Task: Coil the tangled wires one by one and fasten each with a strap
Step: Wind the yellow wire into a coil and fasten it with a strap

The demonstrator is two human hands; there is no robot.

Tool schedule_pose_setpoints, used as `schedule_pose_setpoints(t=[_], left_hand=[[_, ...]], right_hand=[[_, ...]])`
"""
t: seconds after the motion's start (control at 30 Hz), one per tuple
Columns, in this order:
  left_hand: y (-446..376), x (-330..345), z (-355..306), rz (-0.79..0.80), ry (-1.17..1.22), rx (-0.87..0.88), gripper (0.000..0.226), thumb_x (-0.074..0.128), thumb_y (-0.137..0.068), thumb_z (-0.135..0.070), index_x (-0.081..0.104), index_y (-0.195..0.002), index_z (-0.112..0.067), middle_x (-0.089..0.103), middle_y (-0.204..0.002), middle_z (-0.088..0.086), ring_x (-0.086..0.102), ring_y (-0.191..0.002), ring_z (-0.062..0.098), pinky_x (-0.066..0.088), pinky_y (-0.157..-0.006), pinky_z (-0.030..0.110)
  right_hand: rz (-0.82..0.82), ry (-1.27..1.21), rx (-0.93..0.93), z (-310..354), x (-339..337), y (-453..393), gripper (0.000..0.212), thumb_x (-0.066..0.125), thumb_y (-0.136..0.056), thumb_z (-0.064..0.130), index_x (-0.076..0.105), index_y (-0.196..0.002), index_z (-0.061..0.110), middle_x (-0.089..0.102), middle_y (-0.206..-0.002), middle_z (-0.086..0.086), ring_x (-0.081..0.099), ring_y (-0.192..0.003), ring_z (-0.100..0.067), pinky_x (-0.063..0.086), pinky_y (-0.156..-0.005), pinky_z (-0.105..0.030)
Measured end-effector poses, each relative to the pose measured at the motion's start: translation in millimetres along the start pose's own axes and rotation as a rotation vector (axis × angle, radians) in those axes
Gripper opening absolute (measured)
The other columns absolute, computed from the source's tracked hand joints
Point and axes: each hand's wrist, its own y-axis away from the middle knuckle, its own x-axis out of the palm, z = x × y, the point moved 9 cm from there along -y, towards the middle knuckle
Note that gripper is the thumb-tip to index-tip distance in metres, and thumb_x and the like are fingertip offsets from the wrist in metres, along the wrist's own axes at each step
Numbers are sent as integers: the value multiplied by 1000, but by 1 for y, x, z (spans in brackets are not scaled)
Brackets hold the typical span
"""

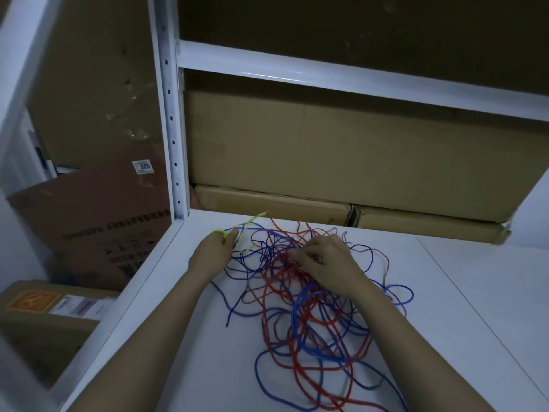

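A tangle of red wires (285,295) and blue wires (312,331) sprawls over the white shelf surface (463,292). At the pile's far left edge, my left hand (215,248) pinches a thin yellow-green strap (252,219), whose free end sticks up and away toward the boxes. My right hand (323,260) rests on top of the middle of the tangle, its fingertips curled into red and blue strands. Which single wire those fingers hold is hidden in the knot.
Cardboard boxes (326,150) fill the back of the shelf just past the wires. A white perforated upright (170,120) stands at the left corner, with a crossbeam (326,69) overhead. More boxes (98,221) sit lower left, beyond the shelf's left edge (124,307).
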Motion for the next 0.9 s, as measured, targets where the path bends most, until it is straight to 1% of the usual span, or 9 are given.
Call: schedule_pose_setpoints(t=[0.07,0.17,0.23,0.3,0.5,0.63,0.7,0.8,0.9], left_hand=[[2,1,-8,-8,-53,36,54,36,-100,-45,49,-61,-9,53,-64,11,54,-70,30,41,-68,36],[3,-1,-20,-44,-130,107,55,35,-100,-45,55,-77,1,55,-73,14,55,-74,33,43,-67,37],[7,-4,-32,-81,-184,170,52,34,-100,-44,48,-73,-3,46,-65,8,51,-69,32,38,-61,36],[13,-7,-45,-117,-221,228,48,35,-100,-44,41,-68,-8,40,-61,4,47,-63,31,34,-56,34],[17,-28,-45,-200,-94,263,41,40,-99,-39,39,-69,-11,43,-61,3,49,-62,29,35,-55,33],[15,-30,-47,-37,-44,283,41,39,-99,-42,54,-81,-9,55,-68,6,55,-63,20,43,-61,31],[23,-24,-57,114,44,295,39,39,-98,-45,58,-79,-16,56,-63,0,51,-56,10,42,-60,25],[42,-14,-82,333,342,354,52,36,-98,-50,59,-69,-13,49,-49,0,49,-51,14,44,-65,28],[58,-13,-108,530,748,403,50,46,-92,-55,61,-61,-19,37,-39,-5,45,-46,20,44,-66,28]], right_hand=[[-98,43,-37,18,-12,-8,63,33,-91,67,70,-73,20,58,-72,6,50,-79,-20,40,-72,-37],[-149,-264,18,41,-30,-19,57,46,-93,53,61,-60,9,52,-56,-3,44,-56,-15,37,-57,-27],[-153,-418,117,46,-28,-26,65,53,-89,55,41,-49,6,46,-48,-6,40,-48,-20,35,-51,-28],[-154,-455,181,46,-21,-32,72,59,-83,58,47,-52,-5,58,-58,-21,49,-53,-29,41,-55,-34],[-22,-715,141,47,-12,-40,16,56,-96,18,68,-86,17,70,-75,2,63,-67,-1,50,-68,-16],[-38,-339,80,42,-42,-47,23,45,-100,26,66,-91,21,57,-63,7,51,-60,-6,37,-59,-25],[-147,-156,46,41,-62,-53,25,45,-100,30,67,-102,18,49,-73,4,46,-75,-12,31,-65,-28],[-295,90,-8,42,-81,-59,33,41,-100,36,64,-117,19,45,-84,-3,38,-88,-20,25,-73,-30],[-222,402,-20,41,-65,-65,39,33,-102,39,59,-125,21,57,-98,-8,44,-95,-26,27,-78,-34]])
